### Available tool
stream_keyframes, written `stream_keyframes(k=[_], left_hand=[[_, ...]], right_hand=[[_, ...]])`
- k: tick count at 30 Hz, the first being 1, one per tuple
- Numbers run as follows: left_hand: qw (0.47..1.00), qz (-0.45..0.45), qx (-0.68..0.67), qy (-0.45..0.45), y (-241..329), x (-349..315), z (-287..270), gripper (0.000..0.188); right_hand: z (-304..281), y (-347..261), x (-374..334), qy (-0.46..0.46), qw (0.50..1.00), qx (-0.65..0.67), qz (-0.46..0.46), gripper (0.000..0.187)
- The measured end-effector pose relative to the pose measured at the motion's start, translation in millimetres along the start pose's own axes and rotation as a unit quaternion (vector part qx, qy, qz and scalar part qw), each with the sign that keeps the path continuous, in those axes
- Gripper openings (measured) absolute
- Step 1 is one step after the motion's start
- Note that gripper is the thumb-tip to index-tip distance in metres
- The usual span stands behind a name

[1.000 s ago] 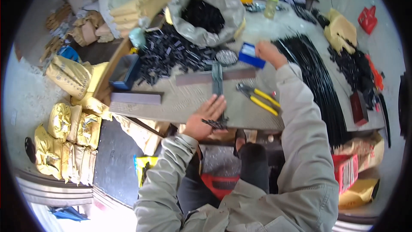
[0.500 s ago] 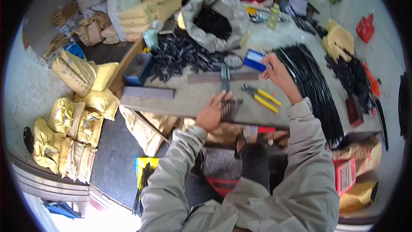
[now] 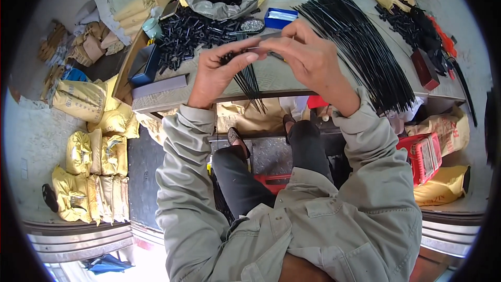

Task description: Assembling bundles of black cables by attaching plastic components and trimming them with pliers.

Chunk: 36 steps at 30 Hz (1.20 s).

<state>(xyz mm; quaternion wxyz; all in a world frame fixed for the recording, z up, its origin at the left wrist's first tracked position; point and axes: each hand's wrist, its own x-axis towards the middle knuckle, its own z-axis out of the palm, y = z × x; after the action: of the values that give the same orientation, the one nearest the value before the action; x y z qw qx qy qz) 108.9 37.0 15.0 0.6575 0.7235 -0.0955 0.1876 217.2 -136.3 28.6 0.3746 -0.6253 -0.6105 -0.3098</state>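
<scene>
My two hands are raised together above the table's front edge. My left hand (image 3: 216, 70) has thumb and fingers closed toward the fingertips of my right hand (image 3: 310, 60), which are pinched. A fine bright line shows where they meet, too small to name. Just below my left hand a bundle of thin black rods (image 3: 249, 86) lies on the table, its near ends reaching past the edge. Behind the hands, a dark flat bar (image 3: 271, 36) is mostly covered. An open blue box (image 3: 281, 18) with pale contents stands beyond my right hand.
A heap of short black pieces (image 3: 190, 36) covers the table's left, beside a grey sack (image 3: 224, 8) of black parts. Many long black rods (image 3: 360, 52) fan out on the right. A dark red block (image 3: 425, 69) sits near the right edge. Yellow bags (image 3: 78, 151) are stacked left.
My left hand has lifted off the rods, and my right hand has come leftward from near the blue box to meet it. The rods now extend past the table edge. The yellow-handled pliers are now hidden.
</scene>
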Motion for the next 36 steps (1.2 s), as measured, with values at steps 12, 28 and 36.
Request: stream_keyframes(k=[12,28,36], left_hand=[[0.992,-0.121,-0.017,-0.002,-81,-37,-18,0.030],[0.998,-0.054,0.011,-0.004,-62,-21,-11,0.021],[0.998,0.033,-0.005,0.050,-1,-5,8,0.022]], right_hand=[[44,-4,-65,-0.003,0.995,0.093,0.037,0.022],[23,-3,-21,0.066,0.995,0.065,-0.031,0.017],[9,-6,-10,0.055,0.998,0.015,0.002,0.023]])
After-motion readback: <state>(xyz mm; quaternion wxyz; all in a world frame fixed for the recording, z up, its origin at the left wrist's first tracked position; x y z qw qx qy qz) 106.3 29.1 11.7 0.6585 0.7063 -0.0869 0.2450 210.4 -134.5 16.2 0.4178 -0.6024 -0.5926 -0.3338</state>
